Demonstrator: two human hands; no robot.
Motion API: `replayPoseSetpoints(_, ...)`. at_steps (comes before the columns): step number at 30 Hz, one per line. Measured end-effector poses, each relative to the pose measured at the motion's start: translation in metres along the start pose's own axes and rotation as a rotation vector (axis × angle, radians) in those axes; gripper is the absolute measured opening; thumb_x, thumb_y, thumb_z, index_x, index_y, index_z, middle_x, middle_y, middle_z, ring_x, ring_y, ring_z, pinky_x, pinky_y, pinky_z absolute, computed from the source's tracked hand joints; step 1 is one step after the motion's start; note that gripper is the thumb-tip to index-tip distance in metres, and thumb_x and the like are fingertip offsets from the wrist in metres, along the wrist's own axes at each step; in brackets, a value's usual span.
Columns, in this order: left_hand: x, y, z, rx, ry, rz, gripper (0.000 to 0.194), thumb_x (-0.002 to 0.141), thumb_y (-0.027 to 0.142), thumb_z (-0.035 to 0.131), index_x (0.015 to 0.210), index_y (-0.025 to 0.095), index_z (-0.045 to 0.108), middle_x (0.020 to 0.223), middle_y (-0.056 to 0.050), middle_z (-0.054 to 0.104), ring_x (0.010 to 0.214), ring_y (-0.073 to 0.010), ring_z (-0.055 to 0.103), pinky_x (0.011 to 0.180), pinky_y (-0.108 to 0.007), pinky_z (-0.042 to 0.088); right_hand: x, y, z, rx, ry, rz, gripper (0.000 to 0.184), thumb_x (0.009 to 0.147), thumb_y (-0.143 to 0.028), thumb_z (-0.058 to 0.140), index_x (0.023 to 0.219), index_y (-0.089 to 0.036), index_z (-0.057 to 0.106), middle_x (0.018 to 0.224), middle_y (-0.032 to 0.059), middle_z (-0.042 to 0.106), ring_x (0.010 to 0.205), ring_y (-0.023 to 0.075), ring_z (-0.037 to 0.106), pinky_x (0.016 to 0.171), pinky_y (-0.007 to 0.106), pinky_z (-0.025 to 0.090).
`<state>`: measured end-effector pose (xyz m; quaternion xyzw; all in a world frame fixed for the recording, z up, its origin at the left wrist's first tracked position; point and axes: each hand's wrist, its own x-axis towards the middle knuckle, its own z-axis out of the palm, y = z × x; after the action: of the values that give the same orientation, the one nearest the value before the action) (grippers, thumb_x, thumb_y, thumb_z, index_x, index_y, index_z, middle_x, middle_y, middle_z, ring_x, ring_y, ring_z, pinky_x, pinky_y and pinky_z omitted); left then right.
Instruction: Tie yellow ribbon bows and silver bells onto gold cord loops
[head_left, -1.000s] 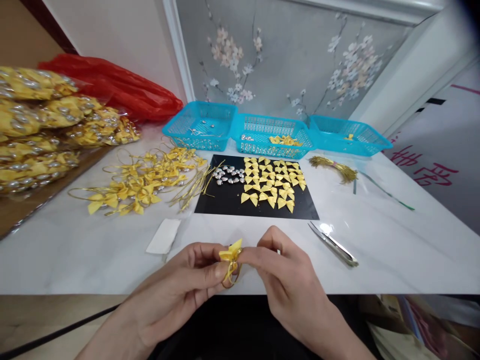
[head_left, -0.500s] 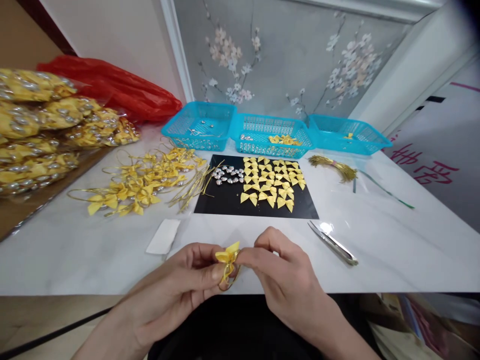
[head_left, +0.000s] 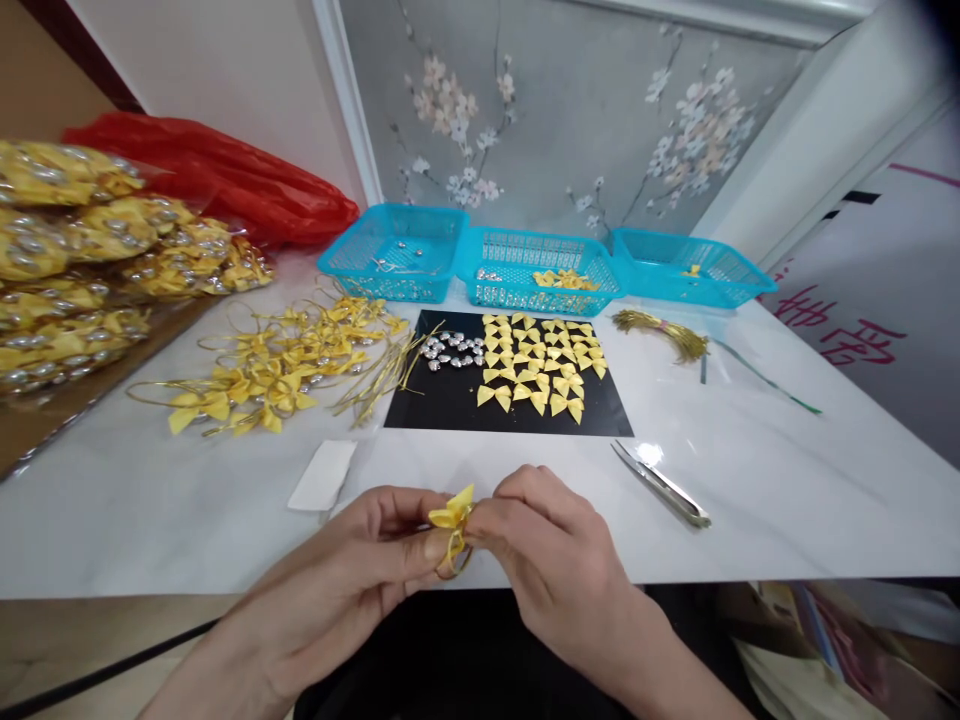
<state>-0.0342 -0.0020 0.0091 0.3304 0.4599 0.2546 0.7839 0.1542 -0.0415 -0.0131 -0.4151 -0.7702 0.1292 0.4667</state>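
Observation:
Between the thumb and fingers of my left hand [head_left: 375,560] is a yellow ribbon bow [head_left: 453,508] with a looped gold cord [head_left: 454,556] hanging below it. My right hand [head_left: 559,545] is closed against the bow's right side, its thumb and index fingertip pinched at the cord; the exact pinch point is hidden. Both hands are just over the table's front edge. Beyond them lies a black mat [head_left: 427,410] with rows of yellow bows [head_left: 531,365] and a group of silver heart-shaped beads [head_left: 452,349]. Loose gold cords [head_left: 382,372] lie across its left edge.
Finished-looking bows with cords [head_left: 277,370] are heaped at left, near bagged bows [head_left: 67,250] and a red plastic bag [head_left: 225,180]. Blue baskets [head_left: 540,300] line the back. Tweezers [head_left: 661,484], a gold cord bundle [head_left: 664,333] and a white paper piece [head_left: 322,475] lie on the table.
My right hand's fingers have closed in tighter at the bow's right side, and the cord loop looks smaller. My left hand keeps its hold. The view has shifted slightly.

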Motion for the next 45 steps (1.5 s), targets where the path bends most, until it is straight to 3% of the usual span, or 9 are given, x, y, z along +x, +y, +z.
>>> replayPoseSetpoints(3, -0.001, 0.009, 0.004, 0.305, -0.003, 0.191, 0.011, 0.075, 0.029, 0.081, 0.074, 0.019, 0.078, 0.084, -0.002, 0.067, 0.082, -0.0162, 0.061, 0.075, -0.021, 0.05, 0.002, -0.002, -0.013, 0.029, 0.013, 0.119, 0.011, 0.091, -0.012, 0.065, 0.099, -0.019, 0.064, 0.091, 0.002, 0.065, 0.082, 0.0145, 0.062, 0.075, 0.025, 0.052)
replayPoseSetpoints(7, -0.008, 0.018, 0.014, 0.695, 0.025, 0.422, 0.02, 0.086, 0.028, 0.067, 0.067, 0.022, 0.07, 0.083, 0.0, 0.061, 0.077, -0.0162, 0.059, 0.068, -0.023, 0.048, 0.009, -0.01, -0.029, -0.011, -0.02, 0.164, 0.023, 0.09, -0.017, 0.067, 0.112, -0.021, 0.06, 0.106, 0.0038, 0.066, 0.095, 0.0162, 0.063, 0.083, 0.025, 0.051)
replayPoseSetpoints(10, -0.013, 0.015, 0.02, 0.805, 0.077, 0.572, 0.021, 0.09, 0.022, 0.058, 0.071, 0.024, 0.068, 0.085, 0.001, 0.061, 0.076, -0.0154, 0.061, 0.065, -0.023, 0.049, 0.012, -0.014, -0.025, 0.042, -0.124, 0.193, 0.011, 0.095, -0.015, 0.056, 0.1, -0.02, 0.064, 0.089, 0.0018, 0.066, 0.079, 0.015, 0.062, 0.072, 0.025, 0.049)
replayPoseSetpoints(16, -0.02, -0.005, 0.021, 0.907, 0.276, 0.96, 0.024, 0.088, 0.011, 0.059, 0.088, 0.031, 0.072, 0.098, 0.003, 0.063, 0.088, -0.0119, 0.065, 0.074, -0.016, 0.053, 0.005, -0.02, -0.006, 0.403, 0.07, 0.546, 0.021, 0.097, -0.031, 0.055, 0.08, -0.02, 0.061, 0.067, -0.002, 0.06, 0.06, 0.011, 0.051, 0.055, 0.022, 0.042)
replayPoseSetpoints(19, -0.02, -0.01, 0.02, 0.689, 0.301, 0.886, 0.024, 0.084, 0.014, 0.065, 0.093, 0.035, 0.072, 0.106, 0.003, 0.066, 0.094, -0.0132, 0.069, 0.077, -0.016, 0.058, 0.001, -0.022, -0.003, 0.487, 0.134, 0.6, 0.023, 0.097, -0.034, 0.056, 0.08, -0.019, 0.062, 0.065, -0.0029, 0.057, 0.058, 0.0097, 0.047, 0.052, 0.02, 0.038)
replayPoseSetpoints(23, -0.017, -0.007, 0.023, 0.484, 0.265, 0.715, 0.024, 0.079, 0.019, 0.07, 0.098, 0.032, 0.069, 0.088, 0.003, 0.07, 0.08, -0.0165, 0.074, 0.066, -0.02, 0.063, 0.0, -0.022, 0.0, 0.493, 0.173, 0.589, 0.023, 0.096, -0.034, 0.058, 0.08, -0.019, 0.061, 0.064, -0.0033, 0.055, 0.059, 0.0095, 0.046, 0.052, 0.019, 0.039)
replayPoseSetpoints(32, -0.003, -0.001, 0.024, 0.69, 0.224, 0.741, 0.015, 0.084, 0.018, 0.064, 0.079, 0.025, 0.076, 0.072, 0.004, 0.075, 0.066, -0.0123, 0.068, 0.06, -0.017, 0.054, 0.0, -0.013, 0.004, 0.507, 0.089, 0.673, 0.028, 0.097, -0.038, 0.055, 0.076, -0.019, 0.057, 0.063, -0.0034, 0.055, 0.057, 0.0099, 0.048, 0.053, 0.02, 0.041)
replayPoseSetpoints(37, 0.002, -0.004, 0.02, 0.781, 0.263, 0.802, 0.015, 0.084, 0.018, 0.064, 0.078, 0.025, 0.076, 0.073, 0.004, 0.077, 0.063, -0.0125, 0.068, 0.057, -0.018, 0.053, 0.001, -0.007, -0.002, 0.105, 0.167, 0.401, 0.01, 0.095, -0.022, 0.056, 0.103, -0.022, 0.062, 0.097, 0.0037, 0.065, 0.085, 0.0159, 0.061, 0.072, 0.026, 0.051)
replayPoseSetpoints(45, 0.002, -0.003, 0.02, 0.883, 0.284, 0.905, 0.021, 0.084, 0.014, 0.059, 0.071, 0.022, 0.073, 0.067, 0.003, 0.075, 0.058, -0.0119, 0.068, 0.056, -0.018, 0.052, 0.011, -0.005, 0.004, -0.073, 0.129, 0.139, 0.021, 0.091, -0.001, 0.054, 0.088, -0.019, 0.063, 0.091, 0.0037, 0.061, 0.08, 0.0153, 0.059, 0.069, 0.029, 0.048)
